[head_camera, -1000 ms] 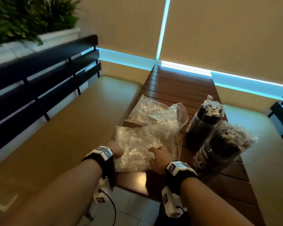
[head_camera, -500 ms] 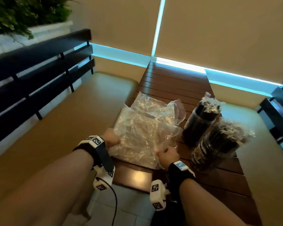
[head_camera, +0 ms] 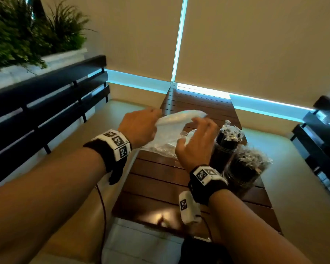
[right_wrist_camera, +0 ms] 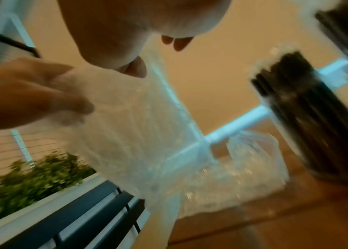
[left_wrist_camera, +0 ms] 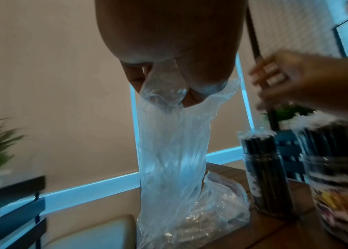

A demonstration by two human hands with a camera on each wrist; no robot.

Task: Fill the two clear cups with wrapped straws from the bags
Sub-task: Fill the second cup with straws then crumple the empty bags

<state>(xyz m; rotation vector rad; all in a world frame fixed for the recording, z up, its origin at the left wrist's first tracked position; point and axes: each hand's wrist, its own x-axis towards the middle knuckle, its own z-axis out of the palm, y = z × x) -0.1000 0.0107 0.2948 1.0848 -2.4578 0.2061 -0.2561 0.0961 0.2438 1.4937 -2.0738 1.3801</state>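
Observation:
My left hand pinches the top edge of a clear plastic bag and holds it up over the wooden table. In the left wrist view the bag hangs limp, its bottom against a second crumpled bag lying on the table. My right hand hovers just right of the raised bag with its fingers loosely spread, holding nothing. Two clear cups, the far one and the near one, stand to the right, packed with black wrapped straws.
A black slatted bench back and beige seat cushion run along the left of the table. A planter with greenery sits behind it. Another dark bench is at the right. A cable hangs from my left wrist.
Both hands have risen from the table's near edge. The bag they held flat is now lifted by my left hand alone, and my right hand has let go of it.

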